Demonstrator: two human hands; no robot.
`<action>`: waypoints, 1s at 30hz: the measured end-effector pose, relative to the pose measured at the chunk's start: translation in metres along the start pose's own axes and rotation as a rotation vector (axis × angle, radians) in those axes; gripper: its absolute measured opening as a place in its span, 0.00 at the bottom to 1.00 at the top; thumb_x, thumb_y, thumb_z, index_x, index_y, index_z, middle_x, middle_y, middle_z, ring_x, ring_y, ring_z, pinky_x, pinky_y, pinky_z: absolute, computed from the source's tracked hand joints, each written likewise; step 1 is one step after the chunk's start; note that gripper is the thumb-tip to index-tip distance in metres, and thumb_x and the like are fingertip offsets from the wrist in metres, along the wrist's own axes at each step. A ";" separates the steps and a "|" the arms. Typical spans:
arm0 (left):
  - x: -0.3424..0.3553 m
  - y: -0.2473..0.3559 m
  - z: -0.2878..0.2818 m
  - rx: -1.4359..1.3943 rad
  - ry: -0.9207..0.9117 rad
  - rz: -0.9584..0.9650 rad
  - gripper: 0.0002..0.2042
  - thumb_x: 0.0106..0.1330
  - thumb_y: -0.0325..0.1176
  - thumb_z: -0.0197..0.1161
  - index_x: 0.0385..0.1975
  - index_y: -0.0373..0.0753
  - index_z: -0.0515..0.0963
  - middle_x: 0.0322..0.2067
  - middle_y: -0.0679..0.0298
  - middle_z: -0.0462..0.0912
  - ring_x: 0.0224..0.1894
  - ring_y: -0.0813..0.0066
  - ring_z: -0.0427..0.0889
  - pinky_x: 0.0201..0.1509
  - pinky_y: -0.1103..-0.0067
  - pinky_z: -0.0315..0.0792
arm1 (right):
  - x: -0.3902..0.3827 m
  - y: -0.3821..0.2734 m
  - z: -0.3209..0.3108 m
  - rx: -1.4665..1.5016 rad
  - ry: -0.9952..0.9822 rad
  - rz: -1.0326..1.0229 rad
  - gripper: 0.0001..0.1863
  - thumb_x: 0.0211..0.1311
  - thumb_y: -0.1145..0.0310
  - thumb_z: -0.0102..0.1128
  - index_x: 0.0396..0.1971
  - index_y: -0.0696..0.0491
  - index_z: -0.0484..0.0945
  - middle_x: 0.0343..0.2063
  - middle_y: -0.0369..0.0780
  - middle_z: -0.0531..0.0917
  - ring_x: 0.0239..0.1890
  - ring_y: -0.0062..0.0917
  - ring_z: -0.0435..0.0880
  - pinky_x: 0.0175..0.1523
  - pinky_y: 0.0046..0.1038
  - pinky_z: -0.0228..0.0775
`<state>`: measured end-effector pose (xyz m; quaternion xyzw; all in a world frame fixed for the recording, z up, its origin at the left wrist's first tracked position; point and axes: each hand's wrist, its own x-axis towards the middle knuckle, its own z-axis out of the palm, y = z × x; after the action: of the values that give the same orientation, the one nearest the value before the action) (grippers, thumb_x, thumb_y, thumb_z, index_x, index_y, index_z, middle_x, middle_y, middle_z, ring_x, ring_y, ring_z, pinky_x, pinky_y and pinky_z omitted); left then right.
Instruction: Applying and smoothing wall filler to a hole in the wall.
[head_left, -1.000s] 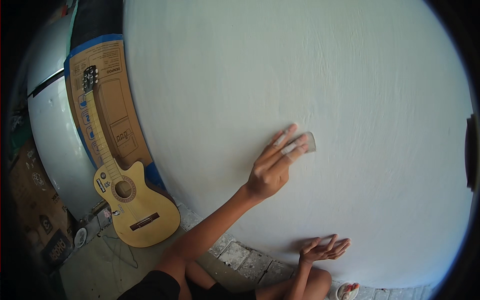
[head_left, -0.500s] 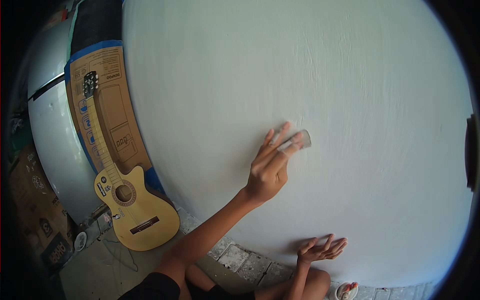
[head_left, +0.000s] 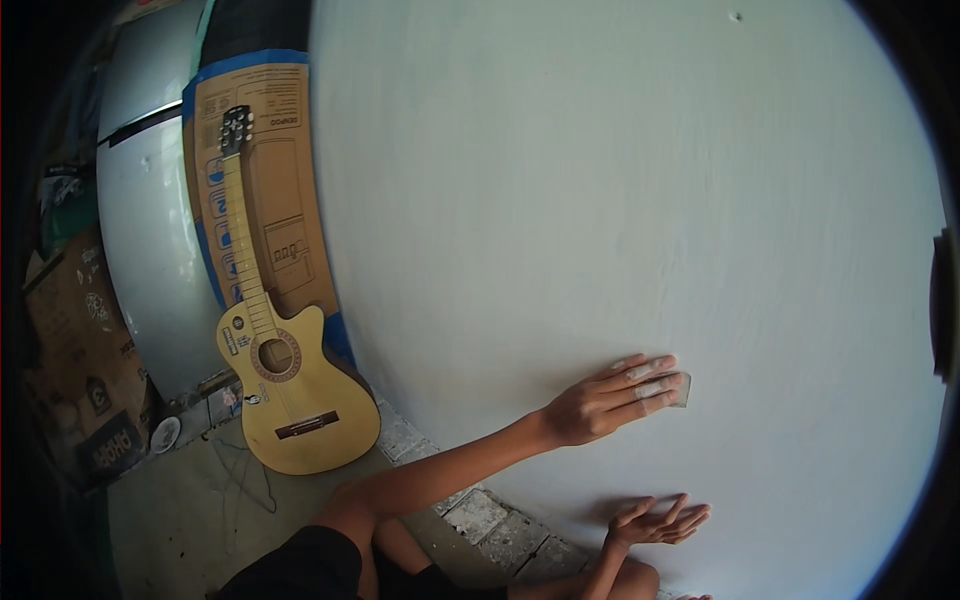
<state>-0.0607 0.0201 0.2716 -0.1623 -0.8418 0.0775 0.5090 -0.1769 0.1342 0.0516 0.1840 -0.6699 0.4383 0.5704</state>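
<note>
The fingers of my left hand (head_left: 610,400) lie pressed against a pale painted wall (head_left: 560,200), pointing right. They hold a small grey piece of sandpaper (head_left: 683,390), whose corner sticks out past the fingertips; the rest is hidden beneath them. White dust coats these fingers. Lower down, by my bent knee (head_left: 635,578), my right hand (head_left: 660,522) hangs beside the wall with its fingers spread, and nothing shows in it.
At left, a yellow acoustic guitar (head_left: 310,410) leans on a flat cardboard sheet (head_left: 280,190), with a silver refrigerator (head_left: 150,260) behind. A brown box (head_left: 75,350) stands farther left. Grey paving blocks (head_left: 478,515) edge the wall's foot. A thin wire (head_left: 245,475) lies on the floor.
My left hand has slid down and to the right along the wall with the sandpaper. My right hand sits slightly lower. The view has shifted, bringing the guitar farther right and up.
</note>
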 end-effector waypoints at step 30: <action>-0.146 0.010 0.006 -0.044 0.145 -0.345 0.27 0.57 0.09 0.47 0.57 0.34 0.70 0.62 0.54 0.68 0.65 0.56 0.65 0.68 0.63 0.63 | 0.003 -0.010 0.001 0.010 -0.007 0.020 0.34 0.71 0.44 0.29 0.63 0.55 0.64 0.68 0.54 0.51 0.69 0.53 0.51 0.65 0.58 0.43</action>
<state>-0.0015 -0.0216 0.1442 -0.0317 -0.8196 -0.0412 0.5706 -0.1711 0.1291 0.0580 0.1818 -0.6716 0.4465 0.5627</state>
